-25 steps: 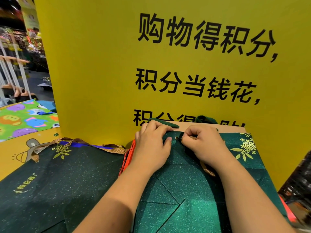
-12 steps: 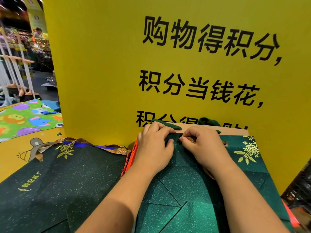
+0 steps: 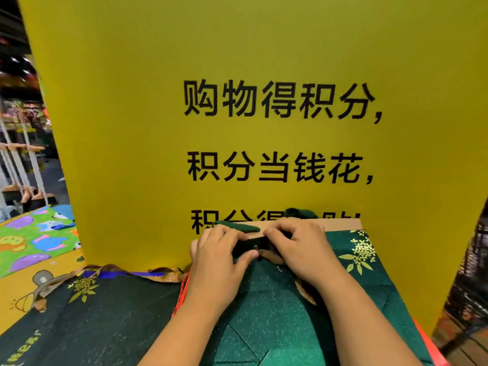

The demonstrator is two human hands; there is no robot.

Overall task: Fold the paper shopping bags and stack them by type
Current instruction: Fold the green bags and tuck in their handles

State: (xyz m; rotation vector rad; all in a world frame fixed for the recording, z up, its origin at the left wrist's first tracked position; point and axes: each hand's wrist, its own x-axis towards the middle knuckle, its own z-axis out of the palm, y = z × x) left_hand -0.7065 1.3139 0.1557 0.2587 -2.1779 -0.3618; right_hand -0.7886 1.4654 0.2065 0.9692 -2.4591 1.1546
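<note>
A glittery green paper bag (image 3: 277,313) with gold flower print lies flat in front of me, its brown inner edge (image 3: 340,223) against the yellow board. My left hand (image 3: 219,262) grips the dark top fold of this bag by a small metal eyelet. My right hand (image 3: 298,249) pinches the same fold from the right, over a brown ribbon handle (image 3: 306,291). A green ribbon handle (image 3: 237,226) sticks up behind my fingers. A second, darker green bag (image 3: 100,320) lies flat on the left.
A tall yellow board (image 3: 264,75) with black characters stands right behind the bags. Brown and blue ribbons (image 3: 126,272) lie along the left bag's top. An orange-red bag edge (image 3: 182,291) shows between the two bags. A colourful play mat (image 3: 34,239) lies far left.
The camera tilted upward, so the bags sit lower in view. Both hands stay at the bag's top edge, and the dark fold is now raised slightly between the fingers.
</note>
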